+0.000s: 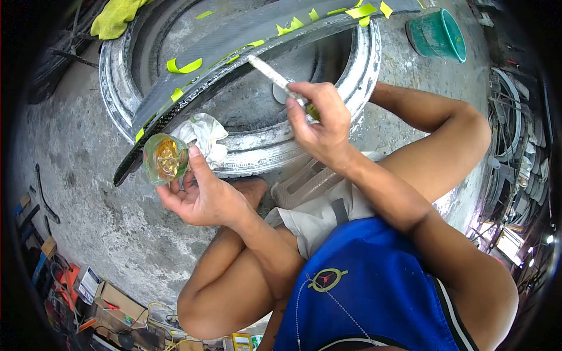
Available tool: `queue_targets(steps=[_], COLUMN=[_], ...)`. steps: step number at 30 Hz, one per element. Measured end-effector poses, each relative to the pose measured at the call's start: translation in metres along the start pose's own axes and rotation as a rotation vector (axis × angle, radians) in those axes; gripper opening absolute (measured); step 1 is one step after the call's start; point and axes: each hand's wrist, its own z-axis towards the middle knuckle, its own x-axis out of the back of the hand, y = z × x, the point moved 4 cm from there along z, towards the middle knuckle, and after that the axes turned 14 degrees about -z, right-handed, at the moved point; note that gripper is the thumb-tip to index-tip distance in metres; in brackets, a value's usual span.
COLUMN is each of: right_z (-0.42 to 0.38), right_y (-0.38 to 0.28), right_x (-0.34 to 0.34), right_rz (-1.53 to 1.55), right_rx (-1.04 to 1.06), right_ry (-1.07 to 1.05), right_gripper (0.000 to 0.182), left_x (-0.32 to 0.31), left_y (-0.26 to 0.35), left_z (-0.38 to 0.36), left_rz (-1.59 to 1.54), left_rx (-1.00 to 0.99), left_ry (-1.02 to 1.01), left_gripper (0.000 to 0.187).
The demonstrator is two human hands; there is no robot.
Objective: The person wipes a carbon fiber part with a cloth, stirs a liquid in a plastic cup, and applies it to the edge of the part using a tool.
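Observation:
My left hand is closed around a small clear cup tilted toward me, with amber liquid inside. In my right hand is a slim white, speckled stick-like tool, pinched between thumb and fingers. Its far end points at the near edge of a long, dark curved panel, overlapping that edge in this view. Strips of yellow-green tape run along the panel. The panel rests across a worn, whitish-stained tire lying flat. A crumpled white cloth sits on the tire's rim beside the cup.
A green bucket stands at the upper right on the concrete floor. A yellow-green cloth hangs at the tire's upper left. Boxes and tools crowd the lower left; stacked parts line the right. My bent legs flank the work.

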Motion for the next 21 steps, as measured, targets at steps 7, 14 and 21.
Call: queue_targets(steps=[7, 14, 21], right_z=[0.002, -0.007, 0.000], right_y=[-0.001, 0.005, 0.016], right_x=[0.001, -0.007, 0.009], right_rz=[0.000, 0.005, -0.069], right_rx=[-0.023, -0.066, -0.094], right_ry=[0.019, 0.001, 0.023], right_gripper=[0.027, 0.027, 0.027], left_x=[-0.001, 0.001, -0.001], left_y=[-0.001, -0.001, -0.003], left_z=[-0.002, -0.001, -0.002], left_rz=[0.025, 0.010, 0.049], left_rx=[0.017, 0.007, 0.017], left_ry=[0.005, -0.001, -0.022], left_gripper=[0.071, 0.070, 0.067])
